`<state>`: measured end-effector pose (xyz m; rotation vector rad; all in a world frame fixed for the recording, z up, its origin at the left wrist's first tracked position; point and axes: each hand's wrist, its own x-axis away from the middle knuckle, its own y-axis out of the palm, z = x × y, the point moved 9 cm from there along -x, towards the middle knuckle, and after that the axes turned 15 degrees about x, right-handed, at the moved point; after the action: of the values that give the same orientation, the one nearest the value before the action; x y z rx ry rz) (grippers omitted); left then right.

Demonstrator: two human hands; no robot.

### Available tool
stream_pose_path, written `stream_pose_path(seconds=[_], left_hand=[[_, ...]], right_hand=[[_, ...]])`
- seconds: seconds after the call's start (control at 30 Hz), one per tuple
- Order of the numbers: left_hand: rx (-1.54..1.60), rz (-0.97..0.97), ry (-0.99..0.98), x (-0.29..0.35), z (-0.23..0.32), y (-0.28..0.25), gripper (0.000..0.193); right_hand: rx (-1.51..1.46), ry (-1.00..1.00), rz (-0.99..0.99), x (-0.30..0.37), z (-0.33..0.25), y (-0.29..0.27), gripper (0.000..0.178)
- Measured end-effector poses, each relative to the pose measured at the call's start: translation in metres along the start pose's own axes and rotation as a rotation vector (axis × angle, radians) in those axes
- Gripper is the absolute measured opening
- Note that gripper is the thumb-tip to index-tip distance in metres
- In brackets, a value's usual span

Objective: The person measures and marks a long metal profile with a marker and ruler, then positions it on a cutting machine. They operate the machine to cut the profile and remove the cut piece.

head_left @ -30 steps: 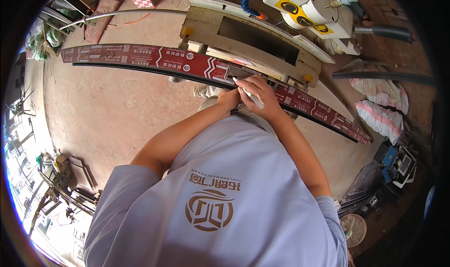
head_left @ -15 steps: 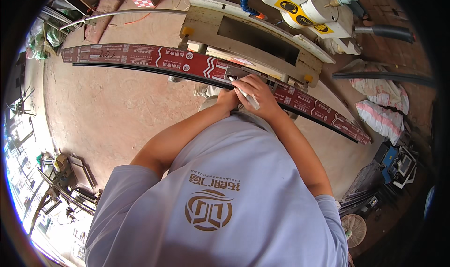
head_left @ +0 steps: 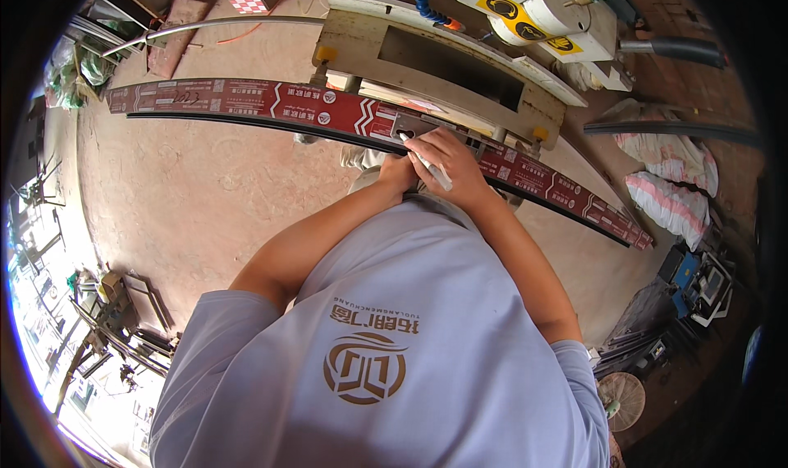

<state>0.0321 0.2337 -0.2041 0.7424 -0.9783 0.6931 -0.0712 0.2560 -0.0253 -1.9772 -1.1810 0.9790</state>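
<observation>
A long bar-shaped profile [head_left: 316,111], wrapped in red printed film with a black near edge, runs across in front of me, level with my waist. My right hand [head_left: 450,166] is closed around a white marker pen [head_left: 439,175], its dark tip down at a slot in a small grey metal plate [head_left: 409,126] on the bar. Close against the bar's near edge, just left of the right hand, my left hand [head_left: 397,175] is curled; its fingertips are hidden, and it appears to grip the bar.
Beyond the bar stands a machine with a pale metal bed [head_left: 447,61], a white head [head_left: 538,12] and a black-handled lever [head_left: 688,52]. White sacks [head_left: 669,197] lie at the right, with a round fan [head_left: 621,401] lower down. Metal pieces [head_left: 115,320] clutter the left side.
</observation>
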Motion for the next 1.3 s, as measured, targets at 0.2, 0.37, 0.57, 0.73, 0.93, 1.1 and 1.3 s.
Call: stream_pose_path(seconds=[0.2, 0.37, 0.57, 0.73, 0.93, 1.1, 1.3], left_hand=[[0.052, -0.029, 0.024, 0.003, 0.001, 0.003, 0.032], [-0.006, -0.043, 0.092, -0.008, 0.0, 0.002, 0.03], [0.008, -0.036, 0.115, -0.012, -0.005, 0.0, 0.041], [-0.199, -0.04, 0.213, -0.031, -0.009, -0.005, 0.05], [-0.336, -0.09, 0.444, -0.053, -0.018, -0.003, 0.046], [-0.107, -0.052, 0.233, -0.038, -0.016, -0.001, 0.036], [-0.029, -0.028, 0.129, -0.029, -0.013, 0.004, 0.027]], right_hand=[[0.085, -0.013, 0.001, 0.002, -0.005, 0.001, 0.021], [0.108, -0.007, -0.006, 0.001, -0.006, -0.001, 0.025], [0.173, -0.036, -0.015, -0.004, -0.013, -0.006, 0.018], [0.218, -0.047, -0.035, -0.012, -0.017, -0.008, 0.016], [0.292, 0.021, -0.179, -0.022, -0.01, 0.003, 0.012], [0.212, 0.188, -0.249, -0.038, 0.011, 0.01, 0.01], [0.047, 0.332, -0.404, -0.04, 0.044, 0.012, 0.015]])
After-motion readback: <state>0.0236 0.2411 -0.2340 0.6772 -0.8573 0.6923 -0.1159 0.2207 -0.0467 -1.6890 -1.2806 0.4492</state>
